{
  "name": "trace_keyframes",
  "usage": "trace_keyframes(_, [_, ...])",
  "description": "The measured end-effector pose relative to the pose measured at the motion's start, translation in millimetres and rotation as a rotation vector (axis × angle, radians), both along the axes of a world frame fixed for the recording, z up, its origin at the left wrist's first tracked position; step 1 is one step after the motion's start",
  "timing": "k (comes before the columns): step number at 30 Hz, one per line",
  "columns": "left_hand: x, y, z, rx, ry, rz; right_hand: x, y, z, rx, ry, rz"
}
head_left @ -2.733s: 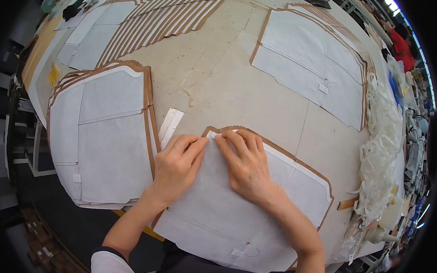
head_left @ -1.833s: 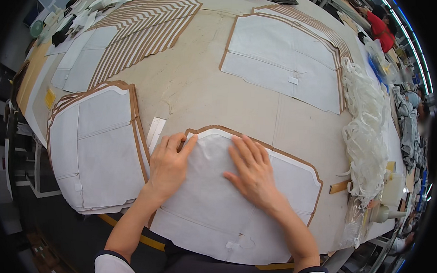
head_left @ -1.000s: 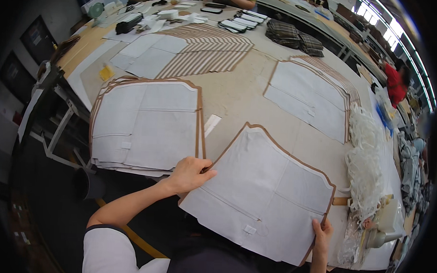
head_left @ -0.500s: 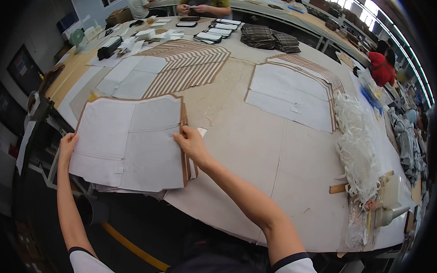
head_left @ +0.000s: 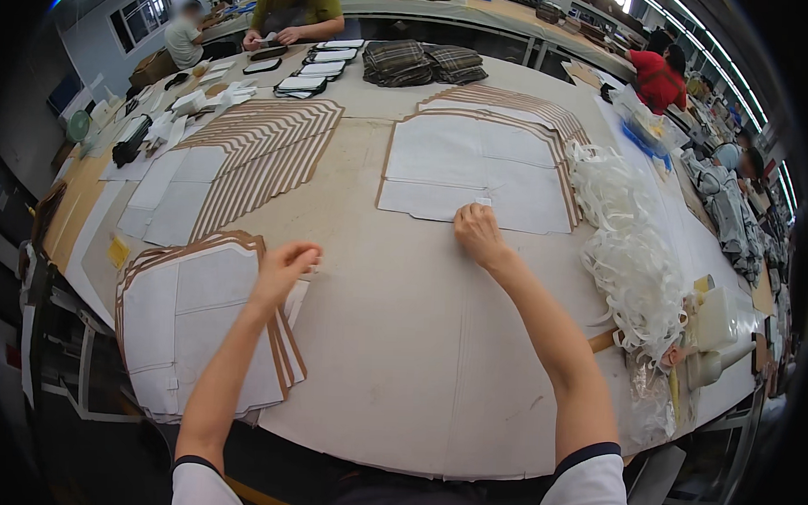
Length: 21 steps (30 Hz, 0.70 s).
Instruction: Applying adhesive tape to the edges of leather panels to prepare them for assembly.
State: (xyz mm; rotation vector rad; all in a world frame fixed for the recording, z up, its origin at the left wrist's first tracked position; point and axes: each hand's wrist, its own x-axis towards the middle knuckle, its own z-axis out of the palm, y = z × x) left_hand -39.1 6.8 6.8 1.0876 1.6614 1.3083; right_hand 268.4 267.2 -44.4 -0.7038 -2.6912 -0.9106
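Nearest me, the pale table (head_left: 373, 385) curves across the bottom of the frame. At the lower left lies a pile of brown-edged white cloth panels (head_left: 219, 322), stacked a little out of line. My left hand (head_left: 284, 268) is by that pile's upper right corner, its fingers curled in toward the thumb; whether they pinch anything I cannot tell. At the right, a tangled heap of white strips (head_left: 631, 243) spreads along the table, with a white plastic container (head_left: 720, 321) near its lower end. Just right of centre, my right hand (head_left: 478, 233) is at the near edge of a second pile of panels (head_left: 443, 156), right by a small white tag (head_left: 484, 201); its fingers are bunched close, but I cannot tell whether they grip the edge. At the upper left, a third pile (head_left: 269, 159) fans out in brown and white stripes. Beyond, near the top, lie folded plaid cloths (head_left: 399, 64) and dark-trimmed white pieces (head_left: 314, 69), and a co-worker in an olive top (head_left: 322, 9) is behind them.
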Motion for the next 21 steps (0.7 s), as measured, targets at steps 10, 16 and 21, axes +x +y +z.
trace_keyframes(10, [154.5,163.4,-36.7,0.246,0.563,-0.187,3.6,23.6,-1.3,-0.241,0.466,0.290])
trace_keyframes(16, [175.4,192.9,-60.3,0.251,1.008,-0.216,33.1,68.7,17.9,-0.316,0.672,0.111])
trace_keyframes(21, [166.6,199.2,-63.1,0.172,1.115,-0.266,14.0,80.3,180.6,0.077,0.738,0.338])
